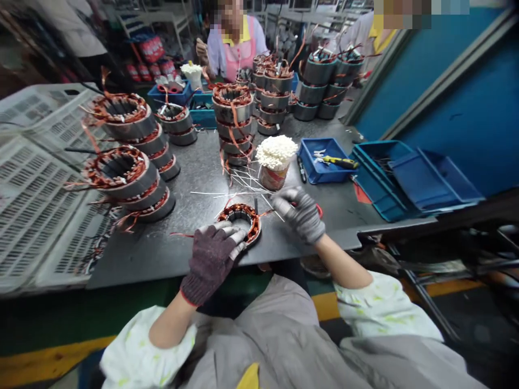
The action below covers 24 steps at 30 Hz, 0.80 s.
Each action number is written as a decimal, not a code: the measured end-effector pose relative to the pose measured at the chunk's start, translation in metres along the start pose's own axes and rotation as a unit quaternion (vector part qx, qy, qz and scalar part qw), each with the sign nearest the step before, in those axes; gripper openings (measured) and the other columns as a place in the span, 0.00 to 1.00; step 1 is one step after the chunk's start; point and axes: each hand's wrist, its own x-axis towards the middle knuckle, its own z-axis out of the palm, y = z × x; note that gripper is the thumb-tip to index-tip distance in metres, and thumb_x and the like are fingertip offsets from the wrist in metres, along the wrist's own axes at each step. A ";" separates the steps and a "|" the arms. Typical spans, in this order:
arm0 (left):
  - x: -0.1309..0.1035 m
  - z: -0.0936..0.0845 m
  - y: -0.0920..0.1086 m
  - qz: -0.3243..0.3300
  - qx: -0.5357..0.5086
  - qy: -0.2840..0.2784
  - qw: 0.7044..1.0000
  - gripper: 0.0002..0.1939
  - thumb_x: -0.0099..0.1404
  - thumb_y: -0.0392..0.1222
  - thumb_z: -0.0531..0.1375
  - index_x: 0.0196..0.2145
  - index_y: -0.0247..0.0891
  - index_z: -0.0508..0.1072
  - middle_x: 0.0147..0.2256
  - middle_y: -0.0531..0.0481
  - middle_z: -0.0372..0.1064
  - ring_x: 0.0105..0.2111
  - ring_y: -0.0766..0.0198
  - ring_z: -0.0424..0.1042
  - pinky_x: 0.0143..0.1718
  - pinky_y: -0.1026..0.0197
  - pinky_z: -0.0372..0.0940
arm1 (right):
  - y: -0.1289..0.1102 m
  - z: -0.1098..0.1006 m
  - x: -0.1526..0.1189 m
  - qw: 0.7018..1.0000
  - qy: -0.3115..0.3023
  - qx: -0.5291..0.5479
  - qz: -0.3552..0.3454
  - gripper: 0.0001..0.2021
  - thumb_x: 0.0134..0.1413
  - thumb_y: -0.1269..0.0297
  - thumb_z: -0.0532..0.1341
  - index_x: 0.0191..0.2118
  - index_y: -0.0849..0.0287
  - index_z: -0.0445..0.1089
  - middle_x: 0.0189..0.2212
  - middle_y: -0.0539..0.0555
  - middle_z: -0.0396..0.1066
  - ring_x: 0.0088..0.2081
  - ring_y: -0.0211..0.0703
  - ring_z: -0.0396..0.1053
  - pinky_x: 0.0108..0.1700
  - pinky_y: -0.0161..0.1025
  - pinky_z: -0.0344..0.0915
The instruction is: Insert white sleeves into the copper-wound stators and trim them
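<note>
A single metal ring with copper windings (pixel 254 229) lies near the table's front edge. My left hand (pixel 214 254), in a dark purple glove with pale fingertips, rests on its left front side, fingers bent over the rim. To the ring's right is my right hand (pixel 298 213) in a grey glove, its fingers curled; a red-handled tool (pixel 319 210) shows partly behind it, and what the fingers hold is not clear. Thin white strips (pixel 247 183) lie scattered behind the ring. Beyond them stands a cup (pixel 273 177) packed with white-tipped strips.
Stacks of wound rings stand at left (pixel 140 181), centre (pixel 235 127) and back right (pixel 312 86). A blue tray (pixel 324 175) holds yellow-handled pliers (pixel 340 162). More bins (pixel 381 186) sit at right, white crates (pixel 40 200) at left. A person (pixel 237 48) is across the table.
</note>
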 end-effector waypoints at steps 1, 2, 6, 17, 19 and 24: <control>0.001 0.001 0.004 -0.010 0.007 0.002 1.000 0.13 0.72 0.41 0.58 0.52 0.46 0.76 0.49 0.48 0.78 0.53 0.48 0.72 0.52 0.42 0.62 | 0.015 -0.005 0.011 0.995 0.074 0.008 0.059 0.16 0.68 0.53 0.55 0.38 0.56 0.77 0.35 0.55 0.78 0.38 0.47 0.73 0.48 0.49 0.70; 0.002 0.002 0.007 -0.018 0.011 0.006 1.000 0.14 0.72 0.41 0.58 0.52 0.46 0.76 0.50 0.47 0.78 0.55 0.47 0.71 0.54 0.40 0.61 | 0.030 -0.009 0.023 0.983 0.144 0.021 0.113 0.15 0.67 0.54 0.56 0.38 0.57 0.75 0.33 0.55 0.77 0.36 0.46 0.73 0.45 0.48 0.72; 0.002 0.009 0.012 0.002 0.002 0.019 1.000 0.15 0.73 0.39 0.55 0.54 0.42 0.75 0.53 0.44 0.76 0.60 0.47 0.68 0.64 0.36 0.56 | 0.071 -0.013 0.071 0.956 0.228 0.065 0.170 0.11 0.55 0.56 0.65 0.40 0.57 0.73 0.37 0.55 0.76 0.39 0.47 0.73 0.50 0.49 0.72; 0.002 0.018 0.012 0.005 0.000 0.039 0.999 0.14 0.72 0.40 0.57 0.53 0.39 0.74 0.47 0.43 0.77 0.52 0.50 0.74 0.61 0.41 0.61 | 0.060 -0.026 0.066 0.908 0.213 0.330 0.149 0.12 0.53 0.54 0.66 0.40 0.53 0.73 0.33 0.48 0.77 0.29 0.35 0.73 0.28 0.33 0.72; 0.003 0.018 0.014 0.000 0.006 0.045 0.999 0.13 0.72 0.40 0.58 0.52 0.39 0.74 0.47 0.44 0.78 0.51 0.50 0.74 0.60 0.42 0.60 | 0.061 -0.030 0.066 0.898 0.211 0.354 0.156 0.11 0.50 0.56 0.68 0.38 0.54 0.73 0.35 0.47 0.77 0.29 0.34 0.74 0.28 0.33 0.73; 0.006 0.020 0.019 -0.010 0.008 0.066 0.998 0.11 0.72 0.40 0.59 0.50 0.38 0.74 0.46 0.46 0.78 0.50 0.51 0.74 0.60 0.44 0.60 | 0.070 -0.033 0.073 0.890 0.161 0.383 0.191 0.14 0.46 0.56 0.71 0.37 0.56 0.72 0.29 0.47 0.76 0.27 0.36 0.74 0.27 0.35 0.74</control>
